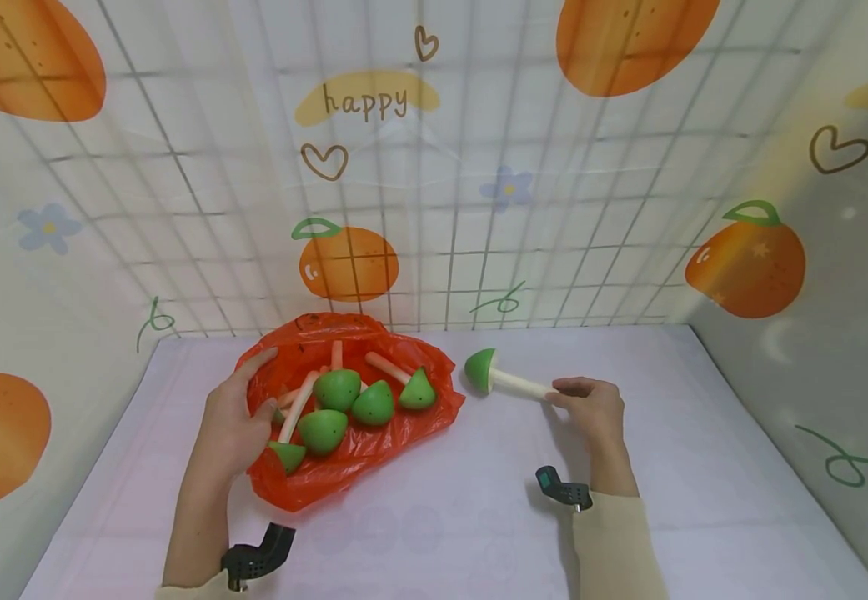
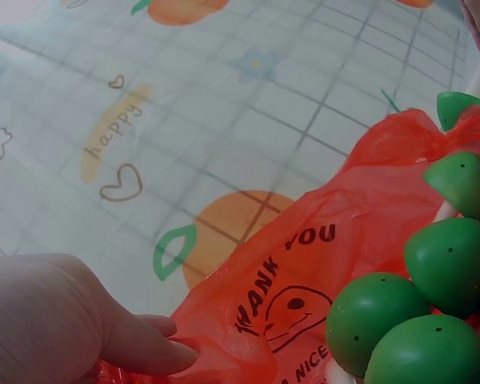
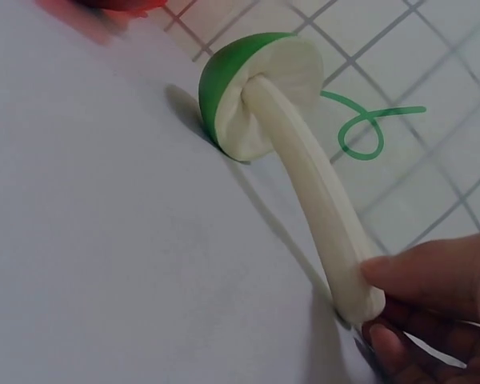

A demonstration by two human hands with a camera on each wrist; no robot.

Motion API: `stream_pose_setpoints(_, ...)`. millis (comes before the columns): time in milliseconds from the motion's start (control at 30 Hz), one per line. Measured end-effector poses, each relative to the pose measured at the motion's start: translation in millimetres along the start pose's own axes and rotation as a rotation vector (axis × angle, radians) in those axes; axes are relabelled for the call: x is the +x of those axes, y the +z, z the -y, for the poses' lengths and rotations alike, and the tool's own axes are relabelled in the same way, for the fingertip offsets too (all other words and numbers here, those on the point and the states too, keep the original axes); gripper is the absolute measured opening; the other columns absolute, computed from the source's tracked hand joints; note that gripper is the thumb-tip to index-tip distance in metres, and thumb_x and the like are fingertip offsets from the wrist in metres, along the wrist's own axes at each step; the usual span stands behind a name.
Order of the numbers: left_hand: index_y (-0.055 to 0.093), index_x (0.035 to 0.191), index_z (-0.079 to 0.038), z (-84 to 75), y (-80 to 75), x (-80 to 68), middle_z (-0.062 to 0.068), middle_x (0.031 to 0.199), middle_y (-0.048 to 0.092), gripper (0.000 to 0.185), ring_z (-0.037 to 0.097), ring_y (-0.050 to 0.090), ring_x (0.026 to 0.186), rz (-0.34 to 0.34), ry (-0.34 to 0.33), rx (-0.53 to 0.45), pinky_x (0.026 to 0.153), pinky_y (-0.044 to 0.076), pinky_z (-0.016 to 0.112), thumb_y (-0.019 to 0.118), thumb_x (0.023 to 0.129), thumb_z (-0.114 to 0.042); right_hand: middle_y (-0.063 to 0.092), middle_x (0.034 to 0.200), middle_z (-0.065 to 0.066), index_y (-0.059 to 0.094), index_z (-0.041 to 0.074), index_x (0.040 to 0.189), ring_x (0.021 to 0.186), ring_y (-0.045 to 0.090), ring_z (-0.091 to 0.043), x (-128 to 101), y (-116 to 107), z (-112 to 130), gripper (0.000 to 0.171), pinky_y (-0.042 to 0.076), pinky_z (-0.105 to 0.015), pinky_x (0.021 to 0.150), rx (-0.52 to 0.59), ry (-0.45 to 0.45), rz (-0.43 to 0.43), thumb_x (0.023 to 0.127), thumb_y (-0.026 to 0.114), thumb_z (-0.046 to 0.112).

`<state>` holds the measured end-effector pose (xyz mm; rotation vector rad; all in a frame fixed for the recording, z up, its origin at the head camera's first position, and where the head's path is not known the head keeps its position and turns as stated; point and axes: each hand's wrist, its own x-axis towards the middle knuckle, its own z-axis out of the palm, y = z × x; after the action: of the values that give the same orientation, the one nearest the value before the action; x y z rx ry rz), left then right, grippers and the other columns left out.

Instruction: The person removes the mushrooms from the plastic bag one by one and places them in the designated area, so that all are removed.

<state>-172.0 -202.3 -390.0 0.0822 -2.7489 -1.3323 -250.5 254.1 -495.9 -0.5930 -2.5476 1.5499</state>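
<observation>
A red plastic bag (image 1: 373, 458) lies wide open on the left half of the table, printed with black "THANK YOU" lettering. Several toy mushrooms (image 1: 323, 432) with green dotted caps and pale stems are heaped inside it. At the bag's left edge, my left hand (image 1: 237, 421) grips the plastic between thumb and fingers; part of that grip is hidden. My right hand (image 1: 587, 408) pinches the stem end of another toy mushroom (image 3: 304, 176) right of the bag. Its cap points left toward the bag, and its pale underside shows in the right wrist view.
A white-covered table (image 1: 434, 542) spreads beneath everything. Behind it hangs a translucent curtain (image 1: 449, 208) printed with oranges, hearts and "happy", with a wire grid showing through. Side curtains (image 1: 816, 375) border the table. A small black wrist camera (image 1: 564, 490) sits by each wrist.
</observation>
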Motion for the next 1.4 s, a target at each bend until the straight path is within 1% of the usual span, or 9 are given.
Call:
stream_pose_setpoints(267,0.038,0.164,-0.016,1.1,0.0,-0.5,0.02,0.165,0.038,0.071,0.045,0.033,0.151,0.004,-0.014,-0.006,0.112,0.041,0.065,0.059,0.1,0.005,0.067,0.131,-0.026,0.075,-0.005,0.119,0.112,0.056,-0.029,-1,0,1,0.031,0.045,-0.032,0.081,-0.005,0.004,0.013,0.091,0.08,0.007)
stream_pose_setpoints(433,0.038,0.164,-0.017,1.5,-0.3,-0.8,0.02,0.165,0.038,0.071,0.045,0.033,0.151,0.003,-0.015,-0.008,0.112,0.04,0.065,0.059,0.1,0.005,0.07,0.127,-0.024,0.075,-0.004,0.12,0.11,0.056,-0.029,-3,-3,3,0.032,0.045,-0.033,0.08,-0.023,-0.021,-0.003,0.091,0.08,0.009)
stream_pose_setpoints(533,0.038,0.164,-0.015,2.5,0.1,-0.5,0.02,0.164,0.039,0.071,0.045,0.034,0.151,0.0,-0.001,-0.005,0.112,0.04,0.066,0.06,0.1,0.005,0.073,0.122,-0.022,0.076,-0.003,0.121,0.112,0.059,-0.03,-3,-5,7,0.031,0.046,-0.034,0.084,-0.023,-0.037,-0.022,0.092,0.078,0.009)
stream_pose_setpoints(667,0.04,0.163,-0.013,3.8,0.2,0.4,0.02,0.163,0.041,0.07,0.044,0.035,0.15,-0.008,0.027,0.007,0.113,0.039,0.066,0.059,0.099,0.007,0.073,0.123,-0.02,0.075,-0.002,0.123,0.121,0.059,-0.032,-6,-8,16,0.032,0.048,-0.036,0.091,-0.01,-0.052,-0.037,0.093,0.078,0.011)
stream_pose_setpoints(800,0.04,0.162,-0.012,4.2,0.0,0.8,0.02,0.163,0.041,0.069,0.044,0.034,0.15,-0.011,0.043,0.009,0.113,0.039,0.066,0.059,0.098,0.007,0.073,0.125,-0.02,0.075,-0.001,0.124,0.122,0.06,-0.032,-12,-7,30,0.033,0.05,-0.039,0.095,-0.004,-0.091,-0.048,0.094,0.079,0.013)
stream_pose_setpoints(900,0.04,0.162,-0.012,3.7,0.0,0.8,0.02,0.163,0.041,0.069,0.044,0.034,0.151,-0.011,0.042,0.007,0.113,0.039,0.066,0.059,0.099,0.006,0.073,0.125,-0.02,0.075,0.0,0.124,0.118,0.064,-0.03,-17,-4,42,0.034,0.052,-0.028,0.089,0.0,-0.133,-0.052,0.093,0.08,0.013)
stream_pose_setpoints(1067,0.04,0.163,-0.012,3.0,0.1,0.5,0.019,0.163,0.041,0.068,0.044,0.034,0.151,-0.009,0.037,0.009,0.113,0.04,0.066,0.059,0.099,0.006,0.073,0.124,-0.018,0.076,0.001,0.124,0.113,0.068,-0.028,-27,3,59,0.034,0.049,-0.012,0.077,0.022,-0.189,-0.039,0.092,0.082,0.013)
stream_pose_setpoints(1200,0.04,0.162,-0.011,3.3,0.6,0.7,0.019,0.163,0.041,0.068,0.044,0.035,0.15,-0.01,0.048,0.008,0.112,0.04,0.065,0.059,0.099,0.006,0.073,0.123,-0.018,0.076,0.001,0.122,0.112,0.07,-0.03,-35,8,70,0.033,0.051,-0.01,0.078,0.062,-0.237,-0.011,0.092,0.081,0.01)
stream_pose_setpoints(1400,0.04,0.162,-0.011,3.3,0.9,0.5,0.019,0.163,0.041,0.068,0.044,0.034,0.151,-0.006,0.046,0.009,0.112,0.041,0.066,0.059,0.099,0.006,0.073,0.122,-0.019,0.074,-0.001,0.123,0.111,0.072,-0.03,-44,17,82,0.031,0.054,-0.011,0.082,0.139,-0.296,0.048,0.092,0.079,0.004)
